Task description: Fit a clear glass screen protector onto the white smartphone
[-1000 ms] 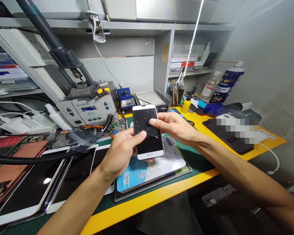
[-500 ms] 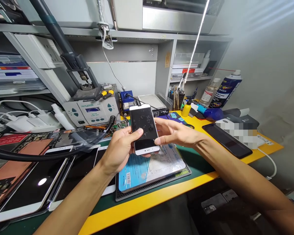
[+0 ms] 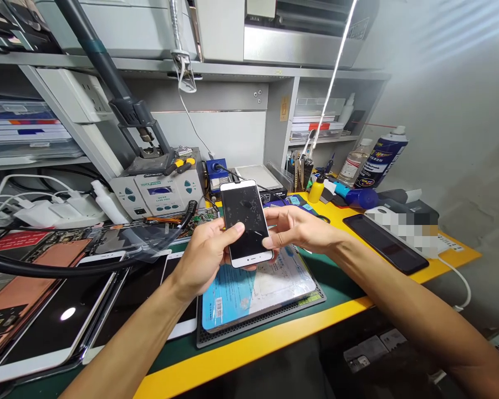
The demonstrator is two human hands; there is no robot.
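Toward the left end of the table [image 3: 249,353], near its front edge, lies a white-edged phone [image 3: 60,313]. The left hand [image 3: 200,252] grasps a white handset [image 3: 251,235], thumb across its dark screen, above a blue-and-white box [image 3: 228,302]. The right hand [image 3: 305,228] has its thumb against the handset's lower right side; whether those curved fingers grip, I can't tell from here. Near the table's right edge lies a black phone [image 3: 385,244].

Free green mat [image 3: 336,277] right of the blue package [image 3: 229,302], white phone [image 3: 249,213] an obstacle above its far edge.
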